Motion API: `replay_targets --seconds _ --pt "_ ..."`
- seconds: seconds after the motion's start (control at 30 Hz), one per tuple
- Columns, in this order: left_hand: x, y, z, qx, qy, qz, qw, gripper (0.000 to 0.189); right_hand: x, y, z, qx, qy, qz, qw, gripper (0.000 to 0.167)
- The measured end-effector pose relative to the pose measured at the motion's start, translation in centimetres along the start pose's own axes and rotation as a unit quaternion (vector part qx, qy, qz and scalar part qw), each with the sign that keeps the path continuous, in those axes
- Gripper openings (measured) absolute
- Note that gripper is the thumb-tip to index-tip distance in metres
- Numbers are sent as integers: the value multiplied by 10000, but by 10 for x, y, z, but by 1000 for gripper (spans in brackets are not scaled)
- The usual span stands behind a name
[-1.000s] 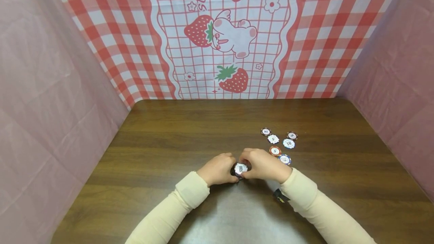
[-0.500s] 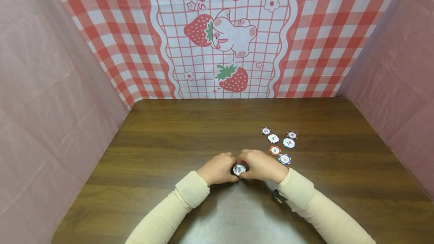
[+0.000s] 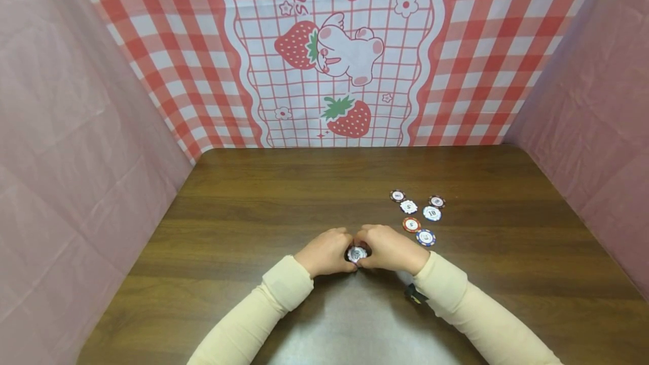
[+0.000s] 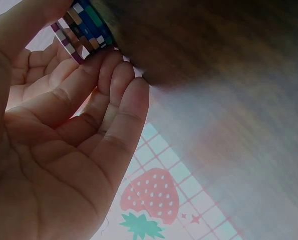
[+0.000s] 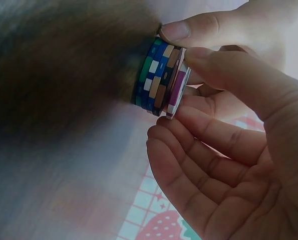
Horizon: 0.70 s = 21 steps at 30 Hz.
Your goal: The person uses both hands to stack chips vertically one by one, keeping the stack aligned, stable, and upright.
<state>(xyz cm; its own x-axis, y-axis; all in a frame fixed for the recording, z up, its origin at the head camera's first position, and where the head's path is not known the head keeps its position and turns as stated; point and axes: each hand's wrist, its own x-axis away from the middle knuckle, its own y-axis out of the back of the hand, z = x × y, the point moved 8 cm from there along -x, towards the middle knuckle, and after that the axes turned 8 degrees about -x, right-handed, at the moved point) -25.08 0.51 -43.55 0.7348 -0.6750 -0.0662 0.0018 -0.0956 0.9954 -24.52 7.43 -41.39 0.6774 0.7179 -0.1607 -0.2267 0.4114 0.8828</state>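
Observation:
A short stack of poker chips (image 5: pixel 156 77) with green, blue, tan and brown edges stands on the table between the two hands. On top is a white-and-purple chip (image 3: pixel 357 254) that reads 500. In the right wrist view this purple-edged chip (image 5: pixel 179 90) sits slightly tilted and off line from the stack. My right hand (image 3: pixel 391 248) pinches it between thumb and fingers. From the other side, my left hand (image 3: pixel 325 253) curves its thumb and fingers round the stack, steadying it. The hands' fingertips nearly meet behind the chips, and much of the stack is hidden in the head view.
Several loose chips lie flat to the right: a red chip (image 3: pixel 411 225), a blue chip (image 3: pixel 426 237), a white 10 chip (image 3: pixel 432 213), a white 5 chip (image 3: pixel 408 207) and two dark-edged ones. Strawberry-print cloth (image 3: pixel 350 117) hangs behind the wooden table (image 3: pixel 253 196).
My right hand has moved slightly left and down, bringing the 500 chip in over the stack. The left hand stays in place.

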Motion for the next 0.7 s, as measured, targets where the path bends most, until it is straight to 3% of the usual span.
replay_targets --seconds 0.7 --pt "0 0 0 36 65 102 9999 28 1 -4 -3 87 -108 99 9999 16"
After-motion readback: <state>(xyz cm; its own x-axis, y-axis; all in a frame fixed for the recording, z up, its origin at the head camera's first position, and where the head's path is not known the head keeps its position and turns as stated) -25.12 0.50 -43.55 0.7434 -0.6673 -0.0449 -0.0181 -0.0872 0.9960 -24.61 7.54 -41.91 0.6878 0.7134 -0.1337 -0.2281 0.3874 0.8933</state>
